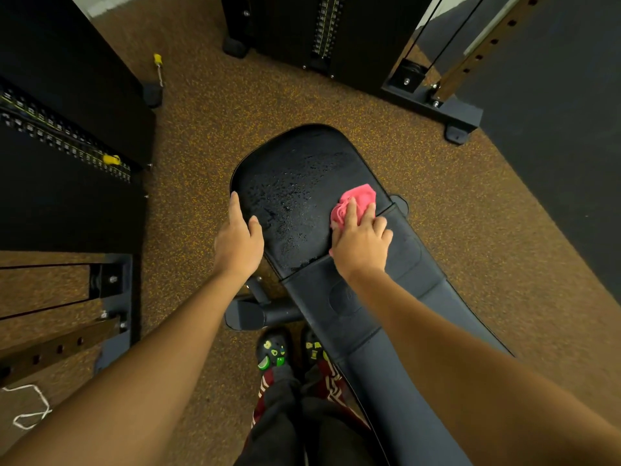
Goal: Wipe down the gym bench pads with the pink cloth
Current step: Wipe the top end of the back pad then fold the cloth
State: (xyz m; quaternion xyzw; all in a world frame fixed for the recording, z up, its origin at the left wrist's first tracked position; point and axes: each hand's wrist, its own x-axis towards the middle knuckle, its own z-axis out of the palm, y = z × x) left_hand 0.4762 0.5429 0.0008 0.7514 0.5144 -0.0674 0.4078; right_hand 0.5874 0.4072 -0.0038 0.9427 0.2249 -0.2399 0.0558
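head view | faces steeply down, wide-angle | close above bench pad (pixel 302 169) | single view

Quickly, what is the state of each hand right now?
Left hand: open, resting on the edge of the bench pad.
Right hand: open, pressing the pink cloth onto that pad.

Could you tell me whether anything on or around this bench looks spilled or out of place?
The far bench pad is beaded with liquid droplets, not yet wiped; the pink cloth sits at its right edge under the right hand. A yellow-handled pin lies loose on the floor.
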